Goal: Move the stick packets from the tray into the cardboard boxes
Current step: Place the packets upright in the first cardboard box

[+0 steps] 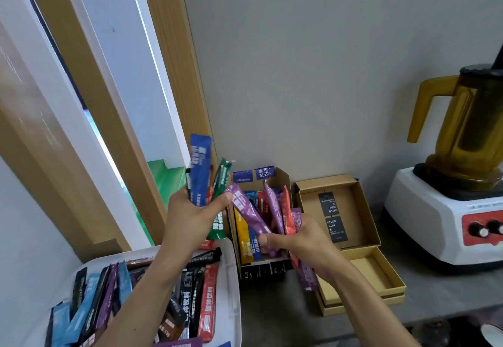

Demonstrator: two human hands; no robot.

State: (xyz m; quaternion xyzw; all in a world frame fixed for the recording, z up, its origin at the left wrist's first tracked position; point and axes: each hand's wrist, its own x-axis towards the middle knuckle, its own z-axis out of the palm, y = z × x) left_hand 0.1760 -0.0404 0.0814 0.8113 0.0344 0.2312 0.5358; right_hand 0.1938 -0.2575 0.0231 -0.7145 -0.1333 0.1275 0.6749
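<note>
Glossy foil stick packets (pixel 206 300) (blue, black, red, purple) lie heaped in the white plastic tray (pixel 231 278). The left hand (pixel 190 221), raised, clamps its fingers on a fanned blue-and-green bunch (pixel 201 172). The right hand (pixel 296 237) clutches purple packets (pixel 251 214) over the part-filled brown cardboard box (pixel 284 180).

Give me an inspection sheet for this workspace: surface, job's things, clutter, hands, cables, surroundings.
Surface: grey counter, bearing the tray, boxes and blender.
Job's things: white tray holds many packets; left box partly filled with packets; back box holds two black cards; front box, nothing seen inside.
Clutter: blender at the right, with an amber jug.
Hands: left hand grips a blue packet and a green packet; right hand grips a purple packet and a red packet.
Cables: nothing seen.
Surroundings: grey wall; wooden frame at the left.
</note>
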